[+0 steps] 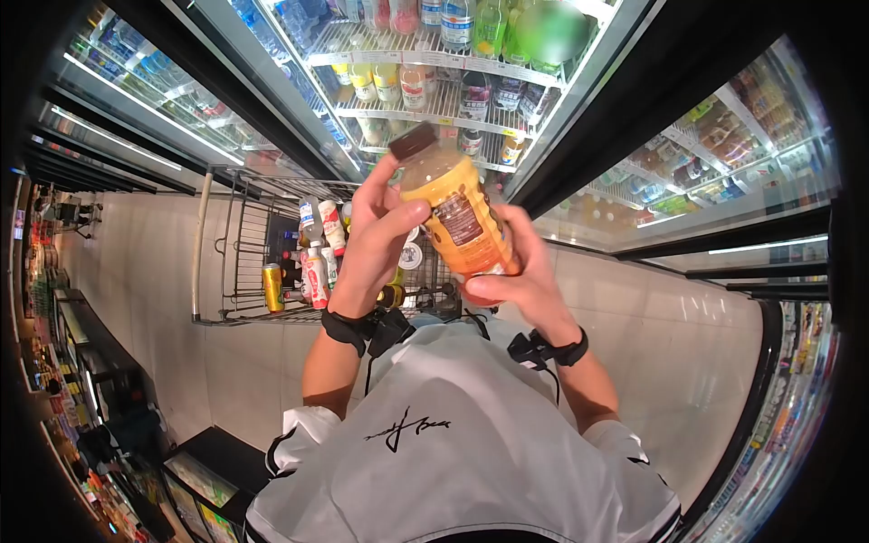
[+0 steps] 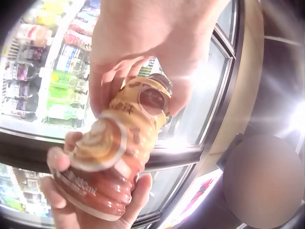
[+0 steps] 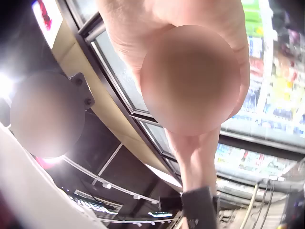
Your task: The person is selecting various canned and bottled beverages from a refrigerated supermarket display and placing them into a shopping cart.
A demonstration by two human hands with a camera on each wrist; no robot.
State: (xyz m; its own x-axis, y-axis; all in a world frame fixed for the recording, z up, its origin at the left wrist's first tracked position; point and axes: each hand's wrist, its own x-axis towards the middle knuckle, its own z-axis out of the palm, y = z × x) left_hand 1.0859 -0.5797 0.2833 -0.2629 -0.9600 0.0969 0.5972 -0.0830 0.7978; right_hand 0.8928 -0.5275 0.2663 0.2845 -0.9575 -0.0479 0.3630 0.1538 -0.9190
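Both hands hold one large plastic bottle [image 1: 460, 222] with a dark brown cap and a yellow-to-orange wrap. The bottle is tilted, its cap up and to the left in the head view. My left hand [image 1: 373, 231] grips it just below the cap, thumb lying across the front. Around the base curl the fingers of my right hand [image 1: 527, 276]. In the left wrist view the wrap shows a coffee cup picture [image 2: 97, 143], so it looks like a coffee drink. A round blur hides most of the bottle in the right wrist view.
A wire shopping cart [image 1: 201, 244] stands in front to the left, holding several bottles and a gold can [image 1: 273, 288]. Straight ahead, lit cooler shelves [image 1: 444, 63] carry rows of drinks. More glass-fronted coolers [image 1: 715, 154] line the right side. Tiled floor [image 1: 661, 317] lies around.
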